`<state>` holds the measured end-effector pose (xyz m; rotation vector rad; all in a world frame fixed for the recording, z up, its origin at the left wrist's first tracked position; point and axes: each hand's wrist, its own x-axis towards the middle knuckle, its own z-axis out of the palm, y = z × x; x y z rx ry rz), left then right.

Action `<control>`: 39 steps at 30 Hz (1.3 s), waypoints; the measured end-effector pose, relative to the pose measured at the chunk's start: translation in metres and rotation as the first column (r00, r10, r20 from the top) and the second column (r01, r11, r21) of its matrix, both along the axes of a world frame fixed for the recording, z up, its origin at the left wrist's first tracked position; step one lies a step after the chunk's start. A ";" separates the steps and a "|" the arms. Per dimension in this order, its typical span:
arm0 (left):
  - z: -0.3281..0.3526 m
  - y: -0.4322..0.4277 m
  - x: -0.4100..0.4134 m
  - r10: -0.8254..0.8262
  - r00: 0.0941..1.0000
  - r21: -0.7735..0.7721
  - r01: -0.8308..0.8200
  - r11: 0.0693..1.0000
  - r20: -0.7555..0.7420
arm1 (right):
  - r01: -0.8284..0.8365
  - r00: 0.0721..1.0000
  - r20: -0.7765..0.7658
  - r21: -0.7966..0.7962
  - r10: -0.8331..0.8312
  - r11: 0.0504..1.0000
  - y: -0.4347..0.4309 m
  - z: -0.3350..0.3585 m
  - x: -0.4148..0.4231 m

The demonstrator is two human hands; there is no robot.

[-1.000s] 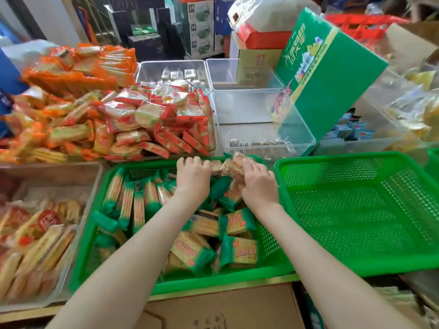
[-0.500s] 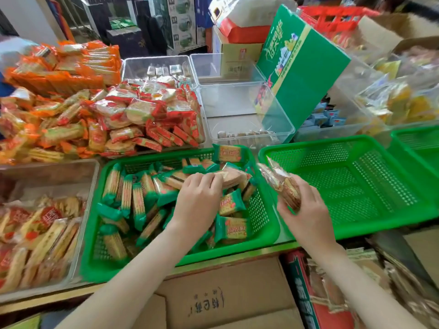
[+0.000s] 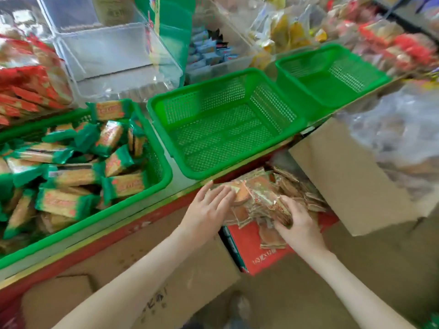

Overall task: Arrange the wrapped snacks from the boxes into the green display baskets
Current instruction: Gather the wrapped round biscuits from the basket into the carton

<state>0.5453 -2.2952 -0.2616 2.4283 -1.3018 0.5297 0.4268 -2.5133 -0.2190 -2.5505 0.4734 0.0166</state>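
Just below the edge of the surface, a person's left hand (image 3: 209,207) and right hand (image 3: 299,226) bracket a loose stack of flat biscuit snacks in crinkly gold-printed clear wrappers (image 3: 256,198). The stack sits in an open red cardboard box (image 3: 256,257), near the front rim of an empty green perforated plastic basket (image 3: 221,138). The left hand presses straight fingers flat against the stack's left side, while the right curls its fingers round the right side. The packets look light, but the film is probably slick, so they are likely to slide over one another and fan out (several already splay at the far side). The biscuits inside are likely brittle. A firm, even squeeze from both flanks, with fingertips tucked under the bottom packet, seems the safest hold. A neighbouring green plastic basket (image 3: 164,167) is heaped with green-wrapped wafer bars (image 3: 76,176).
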 end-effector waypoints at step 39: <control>-0.052 -0.046 -0.062 0.025 0.991 -0.026 -0.029 0.999 -0.129 | -0.499 0.837 -0.087 -0.526 0.540 0.689 -0.047 -0.167 -0.085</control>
